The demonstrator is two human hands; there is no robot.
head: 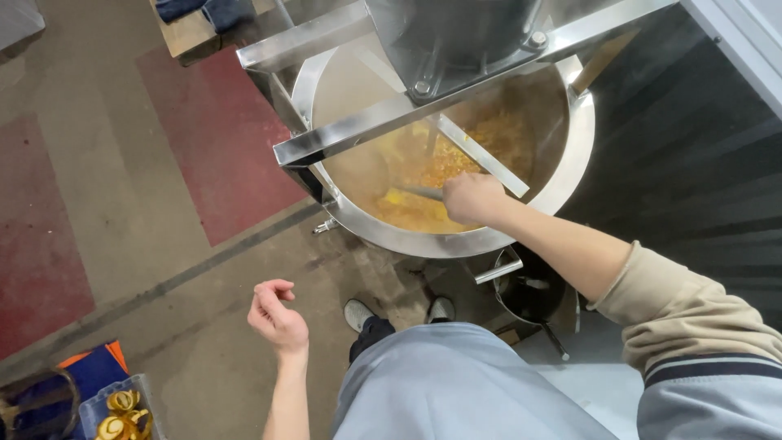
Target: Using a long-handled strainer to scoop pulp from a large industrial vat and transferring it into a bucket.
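A worn concrete floor (163, 269) with faded red patches lies below. At the near left corner, a clear tub (122, 411) holds curled orange peel. The left hand (277, 316) hangs empty, fingers loosely curled. Beyond, the right hand (472, 198) grips a spoon (415, 192), handle running leftward into yellow mash inside a round steel pot (570, 155). Shiny steel bars (366, 122) cross above.
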